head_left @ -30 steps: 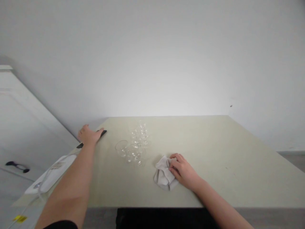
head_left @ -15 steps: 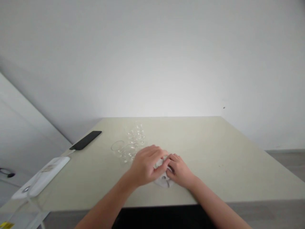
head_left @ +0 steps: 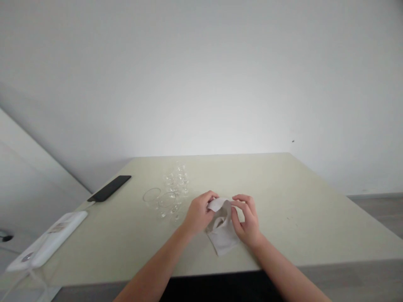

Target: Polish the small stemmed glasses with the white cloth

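Observation:
A light grey-white cloth (head_left: pixel 224 241), bent into a loop at its top, stands out between my two hands above the near middle of the table. My left hand (head_left: pixel 200 213) grips its upper left edge, the fingertips partly hidden behind it. At the cloth's right edge is my right hand (head_left: pixel 247 220), thumb and fingers curved around that edge with a gap between them. Inside the loop, a fold or something pale shows, too unclear to name. Left of my left hand are several clear glass pieces (head_left: pixel 176 180), and two of them show round rims.
On the table's left side lie a black flat device (head_left: pixel 110 188) and a white power strip (head_left: pixel 48 241) with cables. The pale table (head_left: pixel 283 201) meets a wall (head_left: pixel 214 84) at its far edge.
My hands have moved apart, the right one slightly up and to the right. The cloth, mostly covered by my hands before, is now opened out and lifted into a loop.

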### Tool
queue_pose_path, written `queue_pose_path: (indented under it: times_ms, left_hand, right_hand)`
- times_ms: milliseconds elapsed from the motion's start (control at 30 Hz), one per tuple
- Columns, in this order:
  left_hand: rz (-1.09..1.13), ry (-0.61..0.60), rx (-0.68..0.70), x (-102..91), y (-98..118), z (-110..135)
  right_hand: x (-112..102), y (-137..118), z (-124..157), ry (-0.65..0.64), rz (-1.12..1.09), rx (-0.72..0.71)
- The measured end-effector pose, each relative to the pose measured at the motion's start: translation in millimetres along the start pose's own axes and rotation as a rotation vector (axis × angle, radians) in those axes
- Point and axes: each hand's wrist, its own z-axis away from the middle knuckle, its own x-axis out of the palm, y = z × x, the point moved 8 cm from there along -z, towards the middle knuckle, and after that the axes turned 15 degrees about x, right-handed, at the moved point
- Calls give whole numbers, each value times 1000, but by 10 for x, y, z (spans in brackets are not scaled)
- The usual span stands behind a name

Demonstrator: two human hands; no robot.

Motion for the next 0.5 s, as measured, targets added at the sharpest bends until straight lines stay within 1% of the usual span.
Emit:
queue_pose_path:
  times_ms: [33,67,100,133,167,200,233,300,367,433,500]
  left_hand:
    - [36,48,-41,-31,-31,11]
    - [68,88,-69,-54,-45,21]
    - [96,115,-79,-66,-38,26]
    - [122,124,-72,-62,-15,28]
    - [147,114,-54,-41,22,28]
    - [171,92,-31,-9,65,29]
    - [196,67,-9,28,107,31]
    - [240,33,18,93,169,43]
    - [273,20,25,136,201,56]
    - [297,-4,37,174,227,64]
    - [310,-48,73,213,270,73]
  right_hand:
    - [43,-78,38,-53,12,-92]
    - [121,-136,76,-144,28,-162]
    - [213,-162,106,-246,54,-194]
    - [300,-157,121,-331,90,-190]
    - [365,-128,117,-382,132,-157]
    - [401,-85,96,-395,176,-107]
    - [413,-39,66,-380,214,-55]
    - [397,43,16,-330,264,35]
    - [374,146,-6,-307,288,143]
    - [364,259,4,-314,296,253]
    - [363,360,28,-324,317,331]
